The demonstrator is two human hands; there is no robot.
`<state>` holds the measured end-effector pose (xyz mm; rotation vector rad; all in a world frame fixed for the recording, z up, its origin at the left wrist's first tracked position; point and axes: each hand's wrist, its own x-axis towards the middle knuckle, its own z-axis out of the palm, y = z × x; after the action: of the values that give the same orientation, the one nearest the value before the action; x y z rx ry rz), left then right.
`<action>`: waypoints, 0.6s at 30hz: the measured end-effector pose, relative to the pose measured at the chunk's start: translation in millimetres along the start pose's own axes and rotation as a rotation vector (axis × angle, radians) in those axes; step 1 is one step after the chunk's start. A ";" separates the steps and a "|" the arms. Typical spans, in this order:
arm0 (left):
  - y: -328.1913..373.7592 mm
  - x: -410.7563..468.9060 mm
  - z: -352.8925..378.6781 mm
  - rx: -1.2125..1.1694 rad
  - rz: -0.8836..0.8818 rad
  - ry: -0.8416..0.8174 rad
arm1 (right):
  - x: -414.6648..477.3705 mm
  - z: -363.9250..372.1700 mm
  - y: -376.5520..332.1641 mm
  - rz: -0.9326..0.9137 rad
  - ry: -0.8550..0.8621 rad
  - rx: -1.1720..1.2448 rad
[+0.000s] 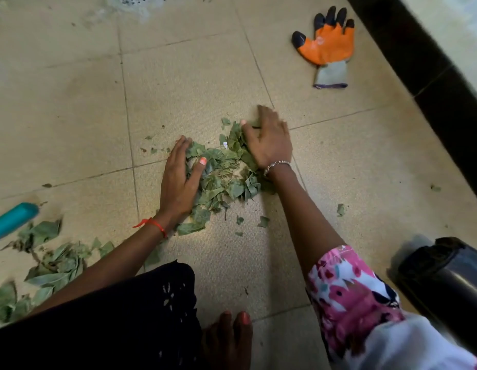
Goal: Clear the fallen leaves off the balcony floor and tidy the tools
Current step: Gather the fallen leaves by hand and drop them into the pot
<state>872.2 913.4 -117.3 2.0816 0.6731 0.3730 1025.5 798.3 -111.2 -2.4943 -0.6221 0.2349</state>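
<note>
both open hands — left hand [178,180], right hand [266,142] — cupping leaf pile [224,174], orange glove [326,46] well apart

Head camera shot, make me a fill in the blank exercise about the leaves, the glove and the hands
1. Both bare hands, left hand and right hand, press in on a pile of ____ leaves.
2. The work glove lying on the floor tiles has an ____ palm and black fingertips.
3. A red thread is tied around the ____ wrist.
4. The turquoise handle lies at the ____ edge of the view.

Missing words: green; orange; left; left
</note>
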 end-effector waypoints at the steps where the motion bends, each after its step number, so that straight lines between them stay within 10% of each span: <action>1: -0.4 0.1 0.4 0.005 0.003 -0.001 | -3.4 1.0 -6.8 -0.047 -0.041 0.031; 6: 1.3 -0.4 0.8 0.031 0.002 -0.010 | -43.6 -5.8 -22.1 -0.148 -0.252 0.370; 9: 1.6 -0.9 0.4 0.071 0.013 -0.027 | -69.4 -19.8 -9.7 0.034 0.082 0.493; 12: 2.0 -1.1 0.3 0.083 0.017 -0.032 | -98.4 -39.6 22.6 0.251 0.375 0.293; 18: 2.0 -2.1 0.4 0.069 0.021 -0.028 | -134.2 -27.0 58.6 0.417 0.321 -0.071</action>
<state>871.4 911.0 -115.9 2.1572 0.6565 0.3363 937.9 678.0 -116.5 -2.6301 0.0230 -0.0388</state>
